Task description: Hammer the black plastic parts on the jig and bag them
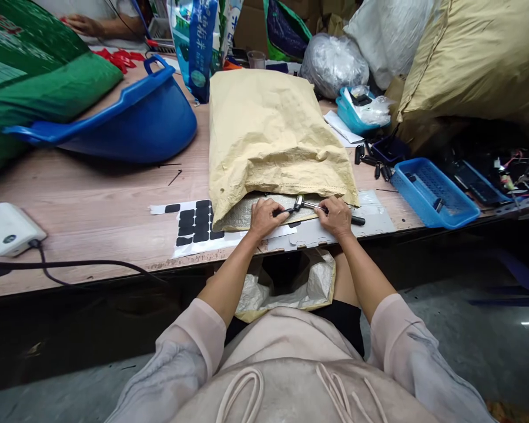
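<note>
At the open mouth of a yellow woven sack (273, 129), both hands work close together over the table's front edge. My left hand (265, 217) is closed on a small black piece (286, 210). My right hand (336, 216) wraps round a silver rod with a black end (358, 220); its exact kind is unclear. Rod and black piece meet at a shiny silver part (298, 202) between the hands. Beneath the hands lie a grey-white board (374, 214) and a white sheet with black rounded stickers (201, 220). A second sack (320, 279) gapes open on my lap.
A blue scoop-like basin (158, 117) and a white charger box (11, 229) with a black cable stand left. To the right are a blue basket (436, 194), small black parts (370, 158) and a teal bowl (361, 114). Another person's hand (86, 26) shows at far left.
</note>
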`<act>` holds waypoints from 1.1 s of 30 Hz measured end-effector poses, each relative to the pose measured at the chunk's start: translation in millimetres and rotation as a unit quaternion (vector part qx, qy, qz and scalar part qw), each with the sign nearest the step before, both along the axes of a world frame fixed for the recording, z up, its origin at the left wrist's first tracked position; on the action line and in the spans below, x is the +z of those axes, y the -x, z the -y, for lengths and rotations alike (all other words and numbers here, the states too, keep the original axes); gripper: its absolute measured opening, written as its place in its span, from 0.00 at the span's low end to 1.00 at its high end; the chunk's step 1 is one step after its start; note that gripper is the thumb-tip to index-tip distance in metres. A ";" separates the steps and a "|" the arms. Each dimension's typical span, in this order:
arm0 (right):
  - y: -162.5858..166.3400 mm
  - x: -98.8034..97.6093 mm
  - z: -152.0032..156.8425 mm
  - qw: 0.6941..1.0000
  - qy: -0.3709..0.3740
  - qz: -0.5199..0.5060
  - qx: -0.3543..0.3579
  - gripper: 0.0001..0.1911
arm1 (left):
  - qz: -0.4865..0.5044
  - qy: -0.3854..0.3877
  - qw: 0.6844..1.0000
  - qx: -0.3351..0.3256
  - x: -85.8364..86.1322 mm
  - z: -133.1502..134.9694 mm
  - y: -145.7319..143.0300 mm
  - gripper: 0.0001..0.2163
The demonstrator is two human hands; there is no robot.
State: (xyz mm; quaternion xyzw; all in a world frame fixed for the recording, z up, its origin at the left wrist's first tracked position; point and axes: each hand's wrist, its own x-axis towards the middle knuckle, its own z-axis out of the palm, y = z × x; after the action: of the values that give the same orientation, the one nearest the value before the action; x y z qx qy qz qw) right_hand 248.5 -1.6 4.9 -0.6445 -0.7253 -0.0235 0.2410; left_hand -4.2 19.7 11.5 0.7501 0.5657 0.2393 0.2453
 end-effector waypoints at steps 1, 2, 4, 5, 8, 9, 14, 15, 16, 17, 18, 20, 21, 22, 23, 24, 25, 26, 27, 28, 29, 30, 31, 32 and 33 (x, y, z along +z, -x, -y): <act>0.6 0.5 0.0 1.000 0.005 0.000 -0.003 0.06 | 0.004 -0.002 1.000 -0.008 0.2 0.5 0.7 0.07; 1.2 1.2 0.0 1.000 0.010 0.000 -0.006 0.06 | 0.009 -0.005 1.000 -0.017 0.6 1.0 1.4 0.08; 2.1 2.7 -0.1 1.000 0.019 0.000 -0.010 0.06 | 0.015 -0.014 0.999 -0.030 2.2 3.9 2.8 0.09; 2.3 3.3 -0.1 1.000 0.023 0.000 -0.010 0.07 | 0.018 -0.023 0.999 -0.036 3.3 7.3 3.5 0.10; 2.2 4.0 -0.1 0.999 0.033 0.002 -0.007 0.07 | 0.032 -0.054 0.995 -0.081 6.6 31.1 5.3 0.11; 2.0 3.7 -0.1 0.999 0.034 0.004 -0.005 0.07 | 0.037 -0.060 0.991 -0.110 6.7 44.1 5.8 0.12; 0.9 0.5 -0.5 1.000 0.014 -0.003 0.003 0.08 | 0.011 0.015 0.957 -0.291 -14.7 119.6 3.6 0.16; 0.8 0.1 -0.5 1.000 0.011 -0.004 0.004 0.08 | -0.005 0.043 0.951 -0.305 -23.7 130.5 2.0 0.16; 0.8 -0.2 -0.5 1.000 0.010 -0.005 0.004 0.08 | -0.023 0.076 0.950 -0.300 -33.6 138.6 0.1 0.15; 0.8 -0.3 -0.6 1.000 0.010 -0.005 0.004 0.07 | -0.044 0.112 0.951 -0.284 -43.9 143.8 -1.8 0.14; 0.9 -0.3 -0.6 1.000 0.009 -0.005 0.004 0.07 | -0.068 0.151 0.952 -0.258 -54.1 146.5 -3.6 0.13; 1.2 -0.1 -0.7 1.000 0.007 -0.007 0.003 0.07 | -0.120 0.227 0.947 -0.195 -72.1 146.2 -6.5 0.13; 1.3 0.1 -0.7 1.000 0.006 -0.008 0.003 0.07 | -0.145 0.257 0.940 -0.168 -79.3 144.6 -7.2 0.14; 1.5 0.2 -0.7 1.000 0.006 -0.009 0.003 0.07 | -0.166 0.280 0.934 -0.147 -84.9 142.8 -7.6 0.16; 1.8 0.4 -0.7 1.000 0.008 -0.010 0.002 0.07 | -0.182 0.296 0.929 -0.132 -88.8 141.2 -7.6 0.18; 2.0 0.5 -0.7 1.000 0.010 -0.010 0.001 0.06 | -0.192 0.304 0.925 -0.124 -90.7 139.9 -7.2 0.20; 2.2 0.6 -0.6 1.000 0.012 -0.011 -0.001 0.06 | -0.196 0.307 0.923 -0.124 -90.3 139.1 -6.6 0.23; 2.4 0.7 -0.5 1.000 0.013 -0.011 -0.002 0.06 | -0.196 0.307 0.922 -0.130 -87.4 138.4 -5.9 0.25; 2.5 0.7 -0.3 1.000 0.013 -0.011 -0.004 0.06 | -0.192 0.303 0.922 -0.144 -81.9 137.5 -4.8 0.26; 2.5 0.6 -0.2 1.000 0.013 -0.012 -0.004 0.06 | -0.182 0.298 0.922 -0.167 -73.7 135.9 -3.6 0.27; 2.4 0.6 -0.1 1.000 0.011 -0.013 -0.003 0.06 | -0.164 0.292 0.921 -0.198 -63.0 133.1 -2.0 0.25; 2.4 0.5 0.0 1.000 0.010 -0.013 -0.002 0.06 | -0.137 0.288 0.919 -0.231 -50.3 128.6 0.0 0.23; 2.2 0.4 0.0 1.000 0.008 -0.013 -0.001 0.06 | -0.102 0.286 0.915 -0.264 -36.2 122.1 2.4 0.19; 2.1 0.3 -0.1 1.000 0.007 -0.013 0.000 0.06 | -0.059 0.287 0.912 -0.288 -21.6 113.4 5.1 0.16; 2.1 0.1 -0.2 1.000 0.007 -0.012 0.000 0.06 | -0.011 0.291 0.909 -0.298 -7.3 102.4 8.2 0.15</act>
State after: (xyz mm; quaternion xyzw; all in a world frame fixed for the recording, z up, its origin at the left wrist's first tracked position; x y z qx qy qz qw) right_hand 246.5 -1.4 5.0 -0.6461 -0.7226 -0.0103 0.2455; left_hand -12.4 -82.7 4.2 0.7818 0.3628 -0.0286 0.5063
